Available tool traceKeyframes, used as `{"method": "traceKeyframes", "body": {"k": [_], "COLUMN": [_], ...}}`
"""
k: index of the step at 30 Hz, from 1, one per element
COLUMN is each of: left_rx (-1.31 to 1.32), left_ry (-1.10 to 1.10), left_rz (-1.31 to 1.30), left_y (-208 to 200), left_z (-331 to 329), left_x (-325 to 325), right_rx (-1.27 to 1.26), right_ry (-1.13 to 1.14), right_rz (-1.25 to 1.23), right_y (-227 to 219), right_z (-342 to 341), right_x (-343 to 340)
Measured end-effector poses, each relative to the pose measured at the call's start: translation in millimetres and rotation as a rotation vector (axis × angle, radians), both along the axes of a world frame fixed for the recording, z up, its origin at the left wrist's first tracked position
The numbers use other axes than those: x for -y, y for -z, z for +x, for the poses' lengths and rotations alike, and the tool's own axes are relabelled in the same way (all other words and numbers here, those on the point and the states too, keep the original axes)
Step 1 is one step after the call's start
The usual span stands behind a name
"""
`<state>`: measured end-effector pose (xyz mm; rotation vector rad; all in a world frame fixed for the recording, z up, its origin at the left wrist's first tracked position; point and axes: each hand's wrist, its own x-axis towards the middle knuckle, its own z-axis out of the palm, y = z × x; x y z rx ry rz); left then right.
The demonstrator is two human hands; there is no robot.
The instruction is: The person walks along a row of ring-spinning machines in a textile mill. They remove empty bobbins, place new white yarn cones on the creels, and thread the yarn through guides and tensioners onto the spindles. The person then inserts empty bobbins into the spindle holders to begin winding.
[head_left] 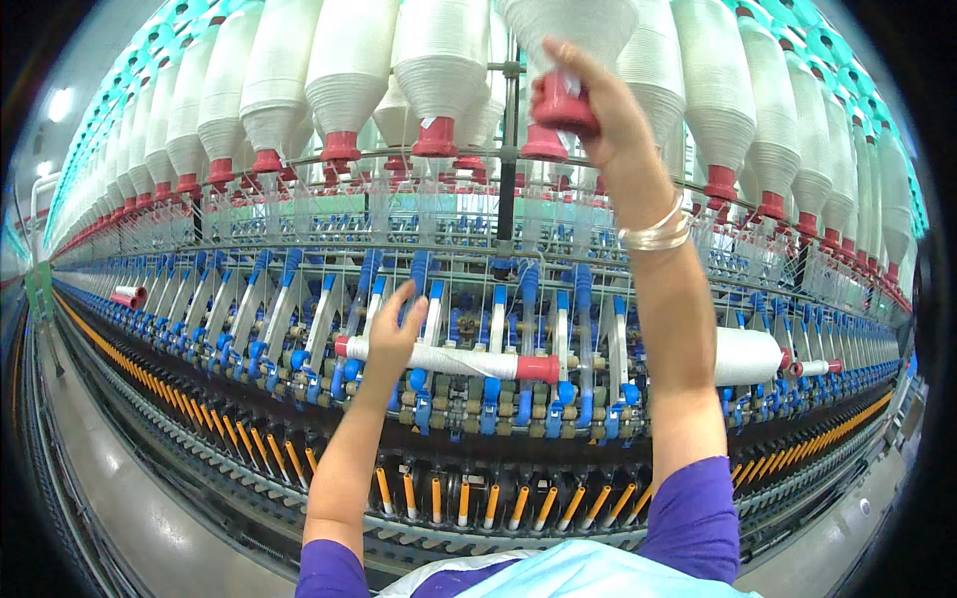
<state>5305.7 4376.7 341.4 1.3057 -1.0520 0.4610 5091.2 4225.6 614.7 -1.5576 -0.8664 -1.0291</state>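
My right hand (606, 110) is raised and closed around the red lower end of a large white roving bobbin (570, 22). This bobbin is tilted among the hanging row, and its top runs out of the picture. Lower down, a thinly wound roving bobbin (469, 362) with red ends lies across the blue and silver drafting arms (498, 317). My left hand (396, 327) is just above that bobbin's left part, fingers apart and holding nothing. Whether it touches the bobbin I cannot tell.
Full roving bobbins (344, 75) hang in rows overhead. Another full bobbin (748, 357) and a small, nearly bare one (815, 368) lie at right; red-ended tubes (130, 296) lie far left. Orange spindle tubes (436, 501) line the lower frame. Grey floor (150, 498) borders the machine.
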Motion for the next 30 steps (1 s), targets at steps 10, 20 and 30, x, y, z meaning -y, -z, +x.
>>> {"method": "traceKeyframes", "body": {"k": [10,20,30], "left_rx": [-0.05,-0.325,0.389], "left_ry": [0.502,0.563,-0.718], "left_rz": [-0.092,-0.024,0.846], "left_y": [47,32,56], "left_z": [-153,-67,93], "left_x": [15,104,77], "right_rx": [-0.62,-0.764,-0.417], "right_ry": [0.419,-0.003,0.318], "right_rz": [0.079,0.521,0.464], "right_y": [421,397,205], "right_z": [-34,-15,161], "right_x": [-15,53,112]}}
